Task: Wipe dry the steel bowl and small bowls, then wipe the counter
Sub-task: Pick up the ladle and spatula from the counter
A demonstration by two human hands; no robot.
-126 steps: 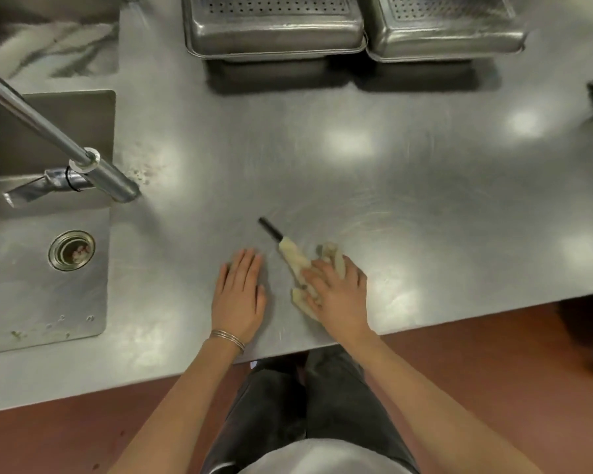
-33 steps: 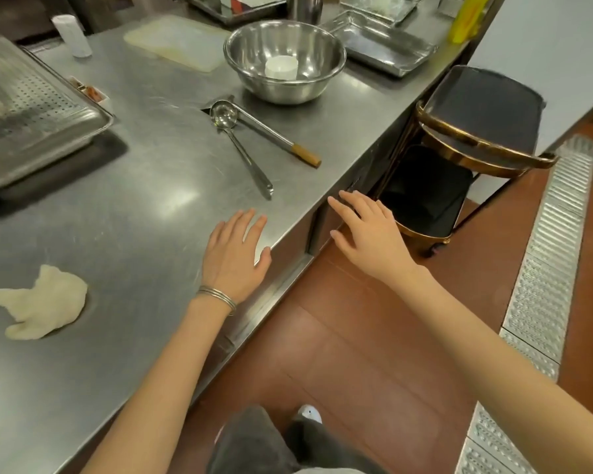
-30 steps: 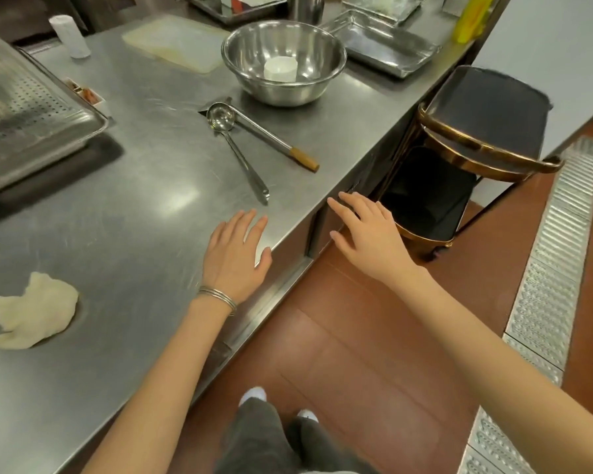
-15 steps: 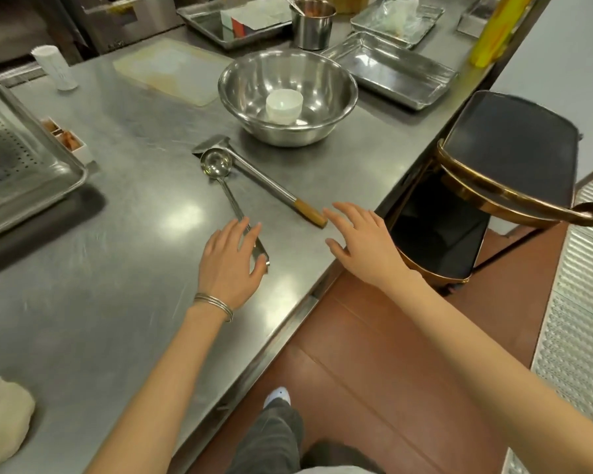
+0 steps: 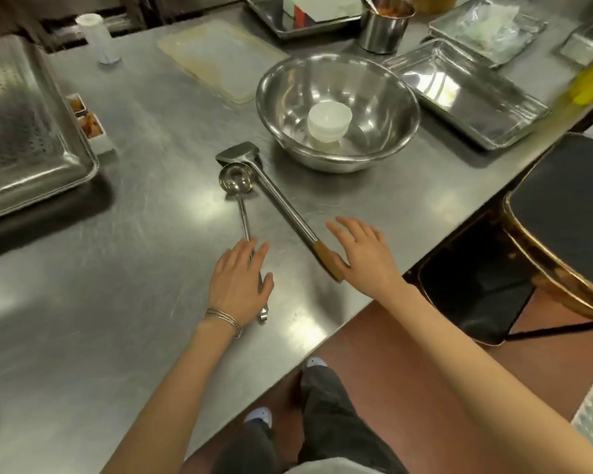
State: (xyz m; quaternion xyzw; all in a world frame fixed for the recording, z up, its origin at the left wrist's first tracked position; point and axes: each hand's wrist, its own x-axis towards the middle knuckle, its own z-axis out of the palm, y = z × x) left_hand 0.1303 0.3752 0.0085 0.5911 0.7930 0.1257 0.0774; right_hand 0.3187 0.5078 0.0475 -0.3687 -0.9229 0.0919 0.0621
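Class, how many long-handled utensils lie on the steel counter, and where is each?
2. The ladle lies in front of the steel bowl, its handle passing beneath the left hand. The wooden-handled spatula lies right of it, grip beside the right hand. Others may sit outside the frame.

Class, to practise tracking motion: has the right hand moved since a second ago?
Yes. The right hand has come forward from off the edge of the counter and is now over it, at the wooden handle of the spatula.

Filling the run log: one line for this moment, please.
left hand open over ladle | right hand open at spatula handle | steel bowl untouched, small bowls inside
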